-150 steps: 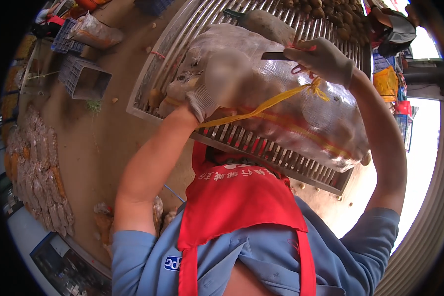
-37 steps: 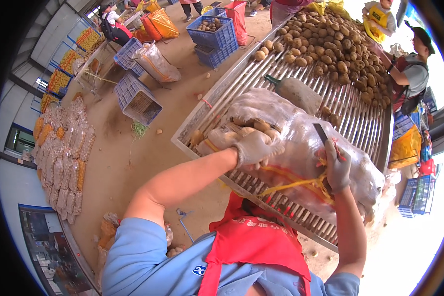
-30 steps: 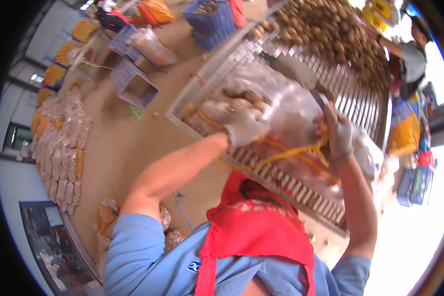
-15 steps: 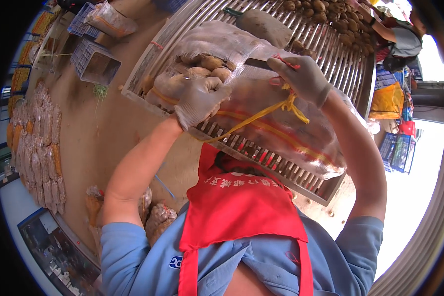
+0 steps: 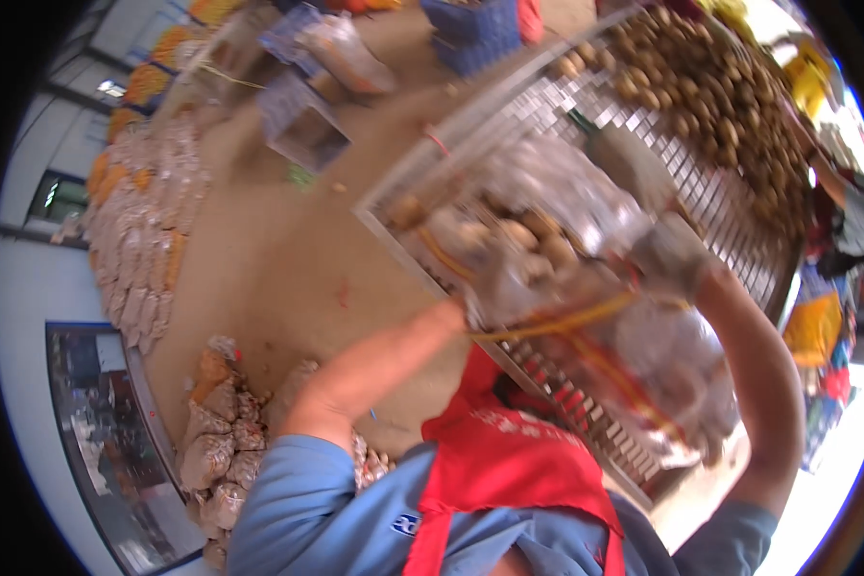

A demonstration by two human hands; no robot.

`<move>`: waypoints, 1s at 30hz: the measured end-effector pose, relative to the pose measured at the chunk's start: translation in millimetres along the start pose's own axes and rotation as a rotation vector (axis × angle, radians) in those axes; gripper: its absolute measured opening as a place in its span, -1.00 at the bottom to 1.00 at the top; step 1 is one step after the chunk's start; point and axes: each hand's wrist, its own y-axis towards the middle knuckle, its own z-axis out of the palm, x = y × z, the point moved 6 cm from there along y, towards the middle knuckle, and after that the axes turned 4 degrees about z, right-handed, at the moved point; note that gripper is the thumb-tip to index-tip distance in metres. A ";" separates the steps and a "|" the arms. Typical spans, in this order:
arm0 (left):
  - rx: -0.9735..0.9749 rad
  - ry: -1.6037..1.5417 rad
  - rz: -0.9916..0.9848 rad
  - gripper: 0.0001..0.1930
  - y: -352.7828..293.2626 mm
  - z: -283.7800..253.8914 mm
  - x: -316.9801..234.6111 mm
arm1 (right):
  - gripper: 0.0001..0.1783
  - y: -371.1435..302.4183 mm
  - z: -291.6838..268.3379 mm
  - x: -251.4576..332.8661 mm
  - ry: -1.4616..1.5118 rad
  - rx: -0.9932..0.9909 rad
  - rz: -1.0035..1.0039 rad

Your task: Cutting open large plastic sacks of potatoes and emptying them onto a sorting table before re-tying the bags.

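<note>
Since half a second ago, the right hand [image 5: 670, 254] has moved nearer the potatoes [image 5: 547, 238] exposed in the clear bag [image 5: 677, 355], which lies on the slatted tabletop [image 5: 715, 206]. Blur hides its grasp; the left hand [image 5: 491, 296], smeared against the bag, I cannot tell either.
</note>
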 end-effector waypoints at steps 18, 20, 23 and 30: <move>0.179 -0.540 -0.557 -0.78 -26.8 10.7 11.8 | -0.53 -75.9 -6.2 -38.8 -0.020 0.031 0.323; 0.175 -0.385 -0.437 -0.77 -16.1 3.7 4.1 | -0.46 -132.3 -27.8 -51.5 0.000 -0.189 0.370; 0.080 0.150 -0.041 -0.84 18.5 -14.2 -23.1 | -0.45 -218.3 -26.1 -51.5 0.346 -0.485 0.599; 0.371 0.466 -0.296 -0.56 53.9 15.8 -37.5 | -0.52 -276.3 57.9 1.2 0.858 -0.669 0.871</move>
